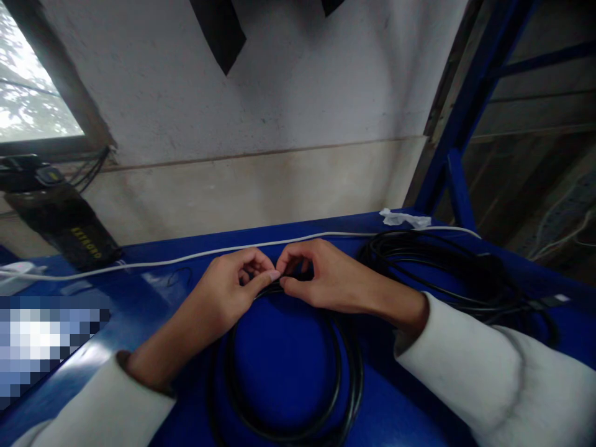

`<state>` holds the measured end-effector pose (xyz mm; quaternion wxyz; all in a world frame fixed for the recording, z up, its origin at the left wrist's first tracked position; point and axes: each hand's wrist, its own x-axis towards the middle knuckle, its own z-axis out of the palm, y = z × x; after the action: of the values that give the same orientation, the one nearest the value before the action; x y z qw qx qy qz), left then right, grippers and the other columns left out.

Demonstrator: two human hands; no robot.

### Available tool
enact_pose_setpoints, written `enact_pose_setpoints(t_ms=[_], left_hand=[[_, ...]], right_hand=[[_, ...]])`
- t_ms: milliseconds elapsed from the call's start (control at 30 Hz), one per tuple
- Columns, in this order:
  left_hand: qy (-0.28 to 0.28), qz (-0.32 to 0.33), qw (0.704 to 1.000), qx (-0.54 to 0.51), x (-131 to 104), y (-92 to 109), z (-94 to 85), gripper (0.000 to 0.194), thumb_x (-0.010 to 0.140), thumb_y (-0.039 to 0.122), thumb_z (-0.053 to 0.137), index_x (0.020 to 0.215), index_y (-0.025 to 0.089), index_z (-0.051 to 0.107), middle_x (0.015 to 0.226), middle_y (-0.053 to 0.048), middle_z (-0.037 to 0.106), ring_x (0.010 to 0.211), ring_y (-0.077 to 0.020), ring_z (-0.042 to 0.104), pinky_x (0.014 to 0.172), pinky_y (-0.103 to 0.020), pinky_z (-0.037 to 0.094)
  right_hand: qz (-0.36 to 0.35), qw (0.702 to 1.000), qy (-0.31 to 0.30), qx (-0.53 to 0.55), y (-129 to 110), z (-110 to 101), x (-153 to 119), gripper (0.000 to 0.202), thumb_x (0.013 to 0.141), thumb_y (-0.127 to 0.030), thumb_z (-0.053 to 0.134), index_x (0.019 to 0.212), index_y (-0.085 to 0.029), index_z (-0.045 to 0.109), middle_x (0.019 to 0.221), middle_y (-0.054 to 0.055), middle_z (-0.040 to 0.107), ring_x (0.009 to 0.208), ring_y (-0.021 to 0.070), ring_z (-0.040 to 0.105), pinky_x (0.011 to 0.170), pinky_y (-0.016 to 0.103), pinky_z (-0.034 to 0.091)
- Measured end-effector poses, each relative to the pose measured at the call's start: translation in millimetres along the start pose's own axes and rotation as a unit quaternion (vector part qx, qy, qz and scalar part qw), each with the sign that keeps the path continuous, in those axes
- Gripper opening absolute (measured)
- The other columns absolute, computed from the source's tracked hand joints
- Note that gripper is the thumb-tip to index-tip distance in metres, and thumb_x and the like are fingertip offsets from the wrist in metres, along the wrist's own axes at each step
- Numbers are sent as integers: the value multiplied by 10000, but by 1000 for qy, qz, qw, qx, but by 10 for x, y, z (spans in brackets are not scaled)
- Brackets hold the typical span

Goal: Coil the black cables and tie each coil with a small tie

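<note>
A coil of black cable (pixel 339 366) lies in loops on the blue table, its far side under my fingers. My left hand (pixel 235 282) pinches at the top of the loops, thumb and fingertips pressed together. Meeting it fingertip to fingertip, my right hand (pixel 316 273) is closed in a pinch at the same spot on the coil. Whether a tie or other small piece sits between the fingertips is too small to tell.
A second black cable coil (pixel 437 273) lies at the right, near a crumpled white scrap (pixel 404 218). A white cord (pixel 209 253) runs along the table's back. A dark bottle (pixel 69 217) stands at the left by the wall (pixel 279 192). A blue metal frame (pixel 459 143) rises at the right.
</note>
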<state>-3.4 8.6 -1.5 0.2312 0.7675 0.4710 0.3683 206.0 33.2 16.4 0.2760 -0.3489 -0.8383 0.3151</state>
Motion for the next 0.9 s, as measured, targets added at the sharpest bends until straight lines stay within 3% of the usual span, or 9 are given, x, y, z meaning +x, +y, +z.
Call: enact_pose_setpoints(t_ms=[200,400,667,900], left_hand=[[1,-1,1000,-17,-2,37,-6,98,960,270,715,897,200,744,882,-1,764,836,-175,706,784,-289,518],[-4,6,999,-46,2,42,-23,68,944,260,730,943,198,760,928,-14,781,880,-184,732,833,-301,542],[1,2,999,-49,-10,70,-21,52,906,181,748,956,194,756,925,-5,779,828,-150,704,761,-262,527],[0,10,999,-45,-17,78,-28,49,914,206,757,963,202,756,933,-11,781,849,-166,712,785,-284,529]], right_hand=[[-3,1000,-2,18,64,25,6,58,905,-189,700,910,-148,740,787,7,723,681,114,622,620,231,440],[5,999,2,36,99,30,17,43,902,-186,717,883,-158,744,769,-8,719,657,98,608,628,226,439],[2,999,13,29,124,26,37,41,884,-182,731,880,-168,769,779,-8,730,678,107,622,637,232,446],[1,999,22,42,132,30,49,37,864,-159,739,845,-162,771,766,-7,721,667,102,609,639,230,436]])
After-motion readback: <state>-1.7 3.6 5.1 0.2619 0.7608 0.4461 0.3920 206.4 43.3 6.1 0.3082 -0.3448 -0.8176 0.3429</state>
